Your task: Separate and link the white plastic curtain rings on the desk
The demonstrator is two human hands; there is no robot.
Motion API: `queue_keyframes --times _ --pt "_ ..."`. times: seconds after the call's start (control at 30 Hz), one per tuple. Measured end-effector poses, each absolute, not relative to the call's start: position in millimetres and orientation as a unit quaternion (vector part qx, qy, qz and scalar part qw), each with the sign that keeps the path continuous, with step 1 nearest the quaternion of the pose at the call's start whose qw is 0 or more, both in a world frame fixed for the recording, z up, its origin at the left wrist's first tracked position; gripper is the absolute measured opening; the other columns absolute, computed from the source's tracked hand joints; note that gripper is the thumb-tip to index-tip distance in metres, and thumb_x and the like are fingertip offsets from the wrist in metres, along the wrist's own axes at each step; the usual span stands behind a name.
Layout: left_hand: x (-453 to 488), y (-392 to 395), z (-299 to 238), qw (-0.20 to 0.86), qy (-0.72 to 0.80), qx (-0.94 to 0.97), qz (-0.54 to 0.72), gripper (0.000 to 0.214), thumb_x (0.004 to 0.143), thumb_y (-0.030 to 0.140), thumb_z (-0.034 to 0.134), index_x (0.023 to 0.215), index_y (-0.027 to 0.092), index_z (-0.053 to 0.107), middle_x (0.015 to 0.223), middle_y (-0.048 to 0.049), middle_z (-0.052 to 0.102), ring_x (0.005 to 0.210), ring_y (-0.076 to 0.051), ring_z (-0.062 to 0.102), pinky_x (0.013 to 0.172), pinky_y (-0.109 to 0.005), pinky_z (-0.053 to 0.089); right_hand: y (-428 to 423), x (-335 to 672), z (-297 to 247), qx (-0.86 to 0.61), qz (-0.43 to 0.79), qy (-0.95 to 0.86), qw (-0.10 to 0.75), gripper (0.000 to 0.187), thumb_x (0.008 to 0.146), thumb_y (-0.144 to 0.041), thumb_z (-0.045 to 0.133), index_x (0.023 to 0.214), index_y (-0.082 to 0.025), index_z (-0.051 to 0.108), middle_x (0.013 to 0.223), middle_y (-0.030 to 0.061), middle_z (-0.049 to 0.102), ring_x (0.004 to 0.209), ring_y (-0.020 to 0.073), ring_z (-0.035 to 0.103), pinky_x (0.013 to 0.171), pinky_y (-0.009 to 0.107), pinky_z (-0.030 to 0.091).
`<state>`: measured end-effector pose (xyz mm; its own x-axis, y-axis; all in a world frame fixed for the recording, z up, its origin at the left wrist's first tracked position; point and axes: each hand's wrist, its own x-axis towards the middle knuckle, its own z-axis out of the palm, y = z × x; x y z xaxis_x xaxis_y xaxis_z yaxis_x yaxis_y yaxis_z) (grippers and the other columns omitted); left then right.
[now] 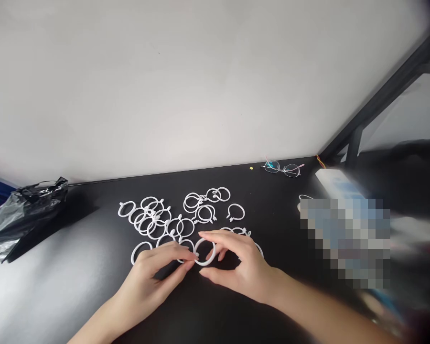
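Several white plastic rings (157, 217) lie scattered on a black table (93, 267). Both hands meet at one white ring (204, 252) near the table's middle. My left hand (157, 270) pinches its left side with fingertips together. My right hand (238, 263) curls round its right side, thumb below and fingers above. A further ring (140, 251) lies just left of my left hand, and parts of others show behind my right hand.
A crumpled black plastic bag (25, 215) sits at the far left. A pair of glasses (282, 168) lies by the wall at the back. A blurred-out patch (344, 239) covers things at the right. A dark metal frame (380, 95) rises at the right.
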<state>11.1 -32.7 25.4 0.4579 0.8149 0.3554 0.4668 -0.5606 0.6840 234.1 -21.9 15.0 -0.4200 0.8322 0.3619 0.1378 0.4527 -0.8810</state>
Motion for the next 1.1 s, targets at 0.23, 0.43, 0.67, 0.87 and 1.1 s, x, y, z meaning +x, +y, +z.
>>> queue_keyframes --times 0.23,0.43,0.67,0.87,1.1 --pt "-15 -10 14 -0.071 0.475 0.816 0.321 0.007 0.092 0.017 0.056 0.094 0.018 0.063 0.078 -0.0021 0.069 0.072 -0.018 0.063 0.074 -0.033 0.048 -17 239 11 -0.344 0.288 -0.793 0.411 0.046 0.084 -0.019 0.066 0.129 -0.023 0.057 0.123 0.0086 0.065 0.096 0.0175 0.069 0.080 0.030 0.062" --pt "-31 0 14 -0.086 0.538 0.804 0.238 0.016 0.094 0.024 0.049 0.085 0.018 0.061 0.080 -0.0033 0.069 0.073 -0.019 0.060 0.070 -0.033 0.045 -17 237 14 -0.347 0.267 -0.819 0.372 0.023 0.086 -0.017 0.064 0.109 -0.020 0.067 0.109 0.0069 0.071 0.098 0.0193 0.069 0.088 0.034 0.059" --pt "-32 0 14 -0.091 0.543 0.799 0.242 0.015 0.094 0.025 0.049 0.084 0.020 0.060 0.080 -0.0030 0.066 0.072 -0.019 0.057 0.070 -0.033 0.043 -16 237 16 -0.350 0.282 -0.825 0.344 0.020 0.088 -0.019 0.062 0.107 -0.021 0.068 0.104 0.0067 0.072 0.095 0.0198 0.068 0.084 0.035 0.059" --pt "-22 -3 12 -0.067 0.531 0.795 0.285 0.010 0.092 0.024 0.054 0.094 0.020 0.063 0.088 -0.0055 0.061 0.080 -0.021 0.057 0.074 -0.034 0.046 -15 236 17 -0.352 0.272 -0.833 0.328 0.019 0.088 -0.019 0.061 0.106 -0.019 0.069 0.103 0.0077 0.071 0.094 0.0202 0.066 0.085 0.036 0.058" --pt "1 -16 9 0.056 0.406 0.881 0.237 0.028 0.093 0.021 0.055 0.121 0.020 0.057 0.119 -0.0088 0.063 0.110 -0.024 0.057 0.099 -0.042 0.044 -11 239 16 -0.366 0.204 -0.867 0.270 0.032 0.092 -0.027 0.058 0.124 -0.020 0.061 0.130 0.0117 0.060 0.119 0.0256 0.057 0.098 0.045 0.053"
